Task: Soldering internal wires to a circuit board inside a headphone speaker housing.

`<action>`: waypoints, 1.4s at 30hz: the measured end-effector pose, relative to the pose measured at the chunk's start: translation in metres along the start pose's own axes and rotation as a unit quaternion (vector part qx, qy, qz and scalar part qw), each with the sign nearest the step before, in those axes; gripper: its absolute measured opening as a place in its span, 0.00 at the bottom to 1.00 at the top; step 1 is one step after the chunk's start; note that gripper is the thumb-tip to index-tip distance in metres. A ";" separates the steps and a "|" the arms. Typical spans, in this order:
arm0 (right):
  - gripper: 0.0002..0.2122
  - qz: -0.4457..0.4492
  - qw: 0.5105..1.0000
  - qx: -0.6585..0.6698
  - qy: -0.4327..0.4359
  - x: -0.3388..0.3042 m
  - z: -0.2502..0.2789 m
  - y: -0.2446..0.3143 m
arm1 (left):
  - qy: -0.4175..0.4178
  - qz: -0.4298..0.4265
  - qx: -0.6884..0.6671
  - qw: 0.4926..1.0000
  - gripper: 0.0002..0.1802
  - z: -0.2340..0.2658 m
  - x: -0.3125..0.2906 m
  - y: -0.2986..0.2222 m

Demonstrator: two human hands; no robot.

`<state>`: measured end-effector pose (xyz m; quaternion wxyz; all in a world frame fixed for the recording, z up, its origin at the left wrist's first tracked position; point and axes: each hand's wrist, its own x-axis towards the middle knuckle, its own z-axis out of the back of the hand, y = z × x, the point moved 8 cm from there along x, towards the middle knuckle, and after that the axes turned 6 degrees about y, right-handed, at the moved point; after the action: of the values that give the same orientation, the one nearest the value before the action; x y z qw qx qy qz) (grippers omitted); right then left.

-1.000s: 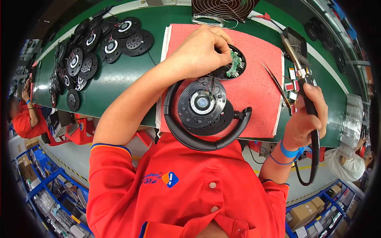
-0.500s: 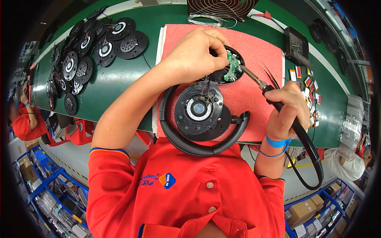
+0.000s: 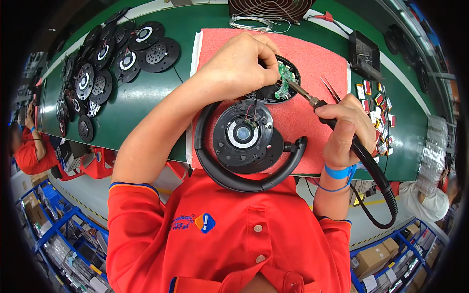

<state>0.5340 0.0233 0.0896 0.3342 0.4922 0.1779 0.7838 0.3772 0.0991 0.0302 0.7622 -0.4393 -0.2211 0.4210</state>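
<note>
Currently the left hand (image 3: 246, 66) is over the far part of the red mat (image 3: 317, 58), thumb and forefinger pressed together at the left edge of a green circuit board (image 3: 283, 89); whether they pinch a wire or the board itself is too small to tell. That board lies in a round black cup (image 3: 267, 94) on the mat. On the right, the right hand (image 3: 349, 128) is wrapped around the handle of a soldering iron (image 3: 315, 103), whose tip points far and left and meets the board in view; actual contact cannot be told. A blue wristband (image 3: 338, 172) circles the right wrist, and the iron's black cord loops down on the near side.

Just nearer than the cup lies a black disc (image 3: 243, 134) with a pale ring and thin wires, with a curved black headband (image 3: 234, 184) around its left and near sides. Tweezers (image 3: 330, 90) show beyond the right hand, partly hidden by it.

Many black speaker discs (image 3: 129, 59) are heaped on the left of the green tabletop (image 3: 146, 107). To the right are small red and white packs (image 3: 378, 112) and, farther off, a black tray (image 3: 364, 56). A wire coil (image 3: 254, 23) lies at the far side, before a round-ringed grille (image 3: 271, 7).
</note>
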 end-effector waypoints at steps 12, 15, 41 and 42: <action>0.22 -0.042 0.998 -0.039 0.036 0.003 -0.006 0.002 | -0.001 0.001 0.007 1.000 0.07 0.000 0.000 0.001; 0.22 -0.040 0.998 -0.041 0.037 0.003 -0.006 0.003 | -0.004 -0.001 0.002 1.000 0.08 0.000 -0.001 0.001; 0.25 -0.041 0.999 -0.026 0.008 0.000 -0.001 0.002 | -0.057 -0.050 -0.008 0.997 0.07 0.002 -0.001 -0.003; 0.25 -0.041 0.999 -0.025 0.007 0.000 -0.001 0.002 | -0.058 -0.049 -0.008 0.997 0.07 0.004 -0.002 -0.003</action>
<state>0.5322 0.0214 0.0902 0.3767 0.4703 0.1803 0.7774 0.3749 0.0979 0.0351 0.7644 -0.4088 -0.2892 0.4060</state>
